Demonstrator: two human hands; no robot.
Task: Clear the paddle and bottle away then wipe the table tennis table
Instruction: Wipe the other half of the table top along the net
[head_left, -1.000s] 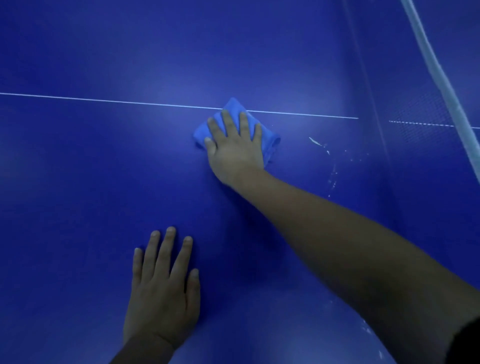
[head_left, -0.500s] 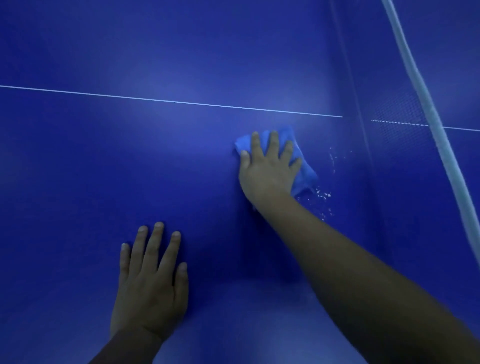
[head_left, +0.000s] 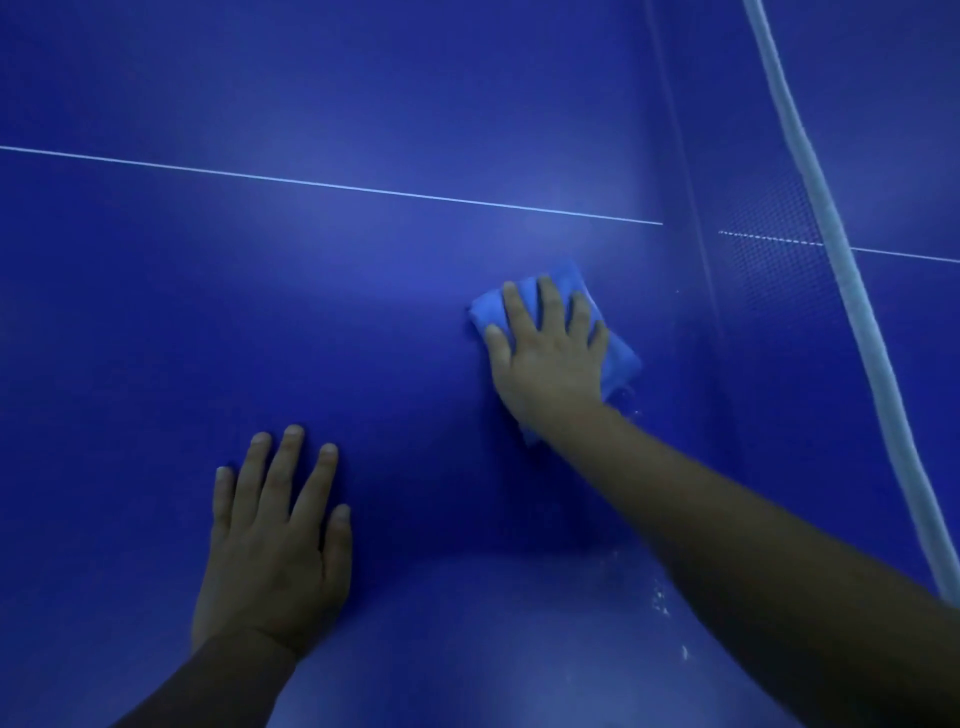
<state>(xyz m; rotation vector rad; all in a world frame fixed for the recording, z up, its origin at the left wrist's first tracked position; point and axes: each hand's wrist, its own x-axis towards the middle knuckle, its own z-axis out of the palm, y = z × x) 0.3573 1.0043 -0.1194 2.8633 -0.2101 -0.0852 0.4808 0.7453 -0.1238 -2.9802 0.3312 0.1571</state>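
While my right hand presses flat on a folded light-blue cloth, fingers straight and slightly spread across it, the cloth lies on the dark blue table tennis table, near the net. My left hand rests palm down on the bare tabletop, well apart from the cloth and closer to me, its fingers extended and holding nothing. Beyond both hands a thin white centre line crosses the surface. At the right stands the dark mesh net with its white top band. Small pale specks dot the tabletop beside my right forearm.
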